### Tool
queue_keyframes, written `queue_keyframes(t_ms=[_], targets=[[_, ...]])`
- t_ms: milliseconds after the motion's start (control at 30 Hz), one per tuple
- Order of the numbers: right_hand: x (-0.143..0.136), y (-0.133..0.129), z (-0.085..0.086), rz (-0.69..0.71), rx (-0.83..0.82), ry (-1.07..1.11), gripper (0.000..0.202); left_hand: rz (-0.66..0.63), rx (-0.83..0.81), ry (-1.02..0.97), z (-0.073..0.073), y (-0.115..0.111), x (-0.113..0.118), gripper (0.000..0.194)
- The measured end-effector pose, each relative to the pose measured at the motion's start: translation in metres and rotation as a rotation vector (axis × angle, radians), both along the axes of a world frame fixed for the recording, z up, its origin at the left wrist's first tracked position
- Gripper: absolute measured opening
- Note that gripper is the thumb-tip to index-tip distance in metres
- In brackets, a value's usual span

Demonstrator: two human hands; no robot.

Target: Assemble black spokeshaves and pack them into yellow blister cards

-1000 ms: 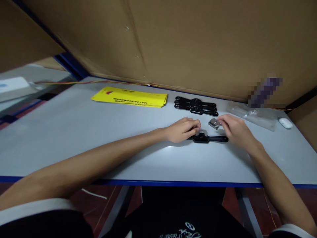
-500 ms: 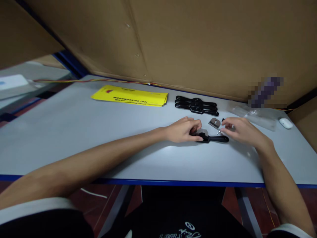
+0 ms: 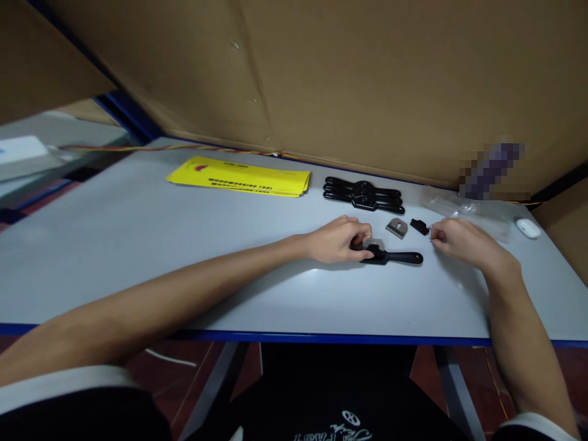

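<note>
My left hand (image 3: 337, 240) is closed around the near end and middle of a black spokeshave (image 3: 404, 258), which lies flat on the table with its right handle showing. A grey metal blade (image 3: 374, 244) sits at the middle of its body, partly behind the fingers. To the right, my right hand (image 3: 463, 240) has its fingertips pinched on small silvery screws (image 3: 430, 230), mostly covered. A black clamp plate (image 3: 419, 226) lies just left of those fingertips. Another grey blade (image 3: 396, 228) with a slot lies behind the spokeshave.
Several black spokeshaves (image 3: 364, 195) lie stacked near the back panel. Yellow printed sleeves (image 3: 239, 176) are at the back left. Clear plastic bags (image 3: 482, 217) and a white mouse (image 3: 528, 228) lie at the right. A cable (image 3: 193, 147) runs along the back edge.
My right hand has moved right, away from the spokeshave handle, and its fingers have closed. The silvery screws have left their spot beside the blade, and the clamp plate is uncovered. My left hand stays.
</note>
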State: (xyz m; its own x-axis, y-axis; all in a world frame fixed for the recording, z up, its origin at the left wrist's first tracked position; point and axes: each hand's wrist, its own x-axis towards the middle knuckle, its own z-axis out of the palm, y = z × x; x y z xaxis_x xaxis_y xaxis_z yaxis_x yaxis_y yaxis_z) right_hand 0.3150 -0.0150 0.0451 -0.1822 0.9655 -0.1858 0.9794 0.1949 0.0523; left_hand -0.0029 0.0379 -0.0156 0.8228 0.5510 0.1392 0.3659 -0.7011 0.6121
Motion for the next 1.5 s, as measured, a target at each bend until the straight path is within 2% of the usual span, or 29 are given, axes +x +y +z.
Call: queue_keyframes(t_ms=[133,200,333,400,467,633,733,867,933,1033,1100,1200,1333,1500], targets=[[0.001,-0.001,0.000,-0.005,0.076,0.012,0.023,-0.010,0.013,-0.009,-0.001,0.000,0.000,0.031],[-0.002,-0.003,0.002,0.080,0.112,0.084,0.024,-0.015,0.016,-0.024,-0.001,0.000,-0.001,0.030],[-0.022,-0.008,0.001,0.342,0.248,0.290,0.030,-0.025,0.010,-0.063,-0.001,0.000,-0.001,0.029],[-0.037,-0.011,-0.004,0.436,0.303,0.379,0.033,-0.030,0.009,-0.080,-0.001,0.000,-0.001,0.028],[-0.054,-0.012,-0.014,0.452,0.353,0.400,0.033,-0.040,0.015,-0.095,-0.001,0.000,-0.002,0.026],[-0.078,-0.012,-0.034,0.505,0.281,0.461,0.027,-0.087,0.069,-0.131,0.001,-0.005,-0.003,0.023],[-0.080,-0.012,-0.040,0.496,0.291,0.569,0.018,-0.099,0.103,-0.145,0.002,-0.007,-0.003,0.022],[-0.075,-0.011,-0.041,0.481,0.359,0.692,0.014,-0.071,0.068,-0.120,-0.001,-0.005,-0.004,0.026],[-0.071,-0.009,-0.040,0.409,0.391,0.724,0.014,-0.057,0.057,-0.095,-0.002,-0.003,-0.003,0.037],[-0.061,-0.004,-0.039,0.229,0.428,0.756,0.013,-0.046,0.081,-0.037,-0.003,-0.002,-0.003,0.055],[-0.055,0.001,-0.039,0.138,0.447,0.759,0.020,-0.042,0.130,0.011,-0.001,0.000,-0.003,0.061],[-0.049,0.007,-0.040,0.073,0.469,0.729,0.028,-0.077,0.211,0.065,0.002,0.005,-0.008,0.053],[-0.046,0.011,-0.042,0.003,0.470,0.668,0.028,-0.141,0.225,0.067,0.009,0.019,-0.021,0.039],[-0.048,0.012,-0.042,0.002,0.432,0.649,0.034,-0.057,0.182,0.039,0.012,0.040,-0.042,0.035]])
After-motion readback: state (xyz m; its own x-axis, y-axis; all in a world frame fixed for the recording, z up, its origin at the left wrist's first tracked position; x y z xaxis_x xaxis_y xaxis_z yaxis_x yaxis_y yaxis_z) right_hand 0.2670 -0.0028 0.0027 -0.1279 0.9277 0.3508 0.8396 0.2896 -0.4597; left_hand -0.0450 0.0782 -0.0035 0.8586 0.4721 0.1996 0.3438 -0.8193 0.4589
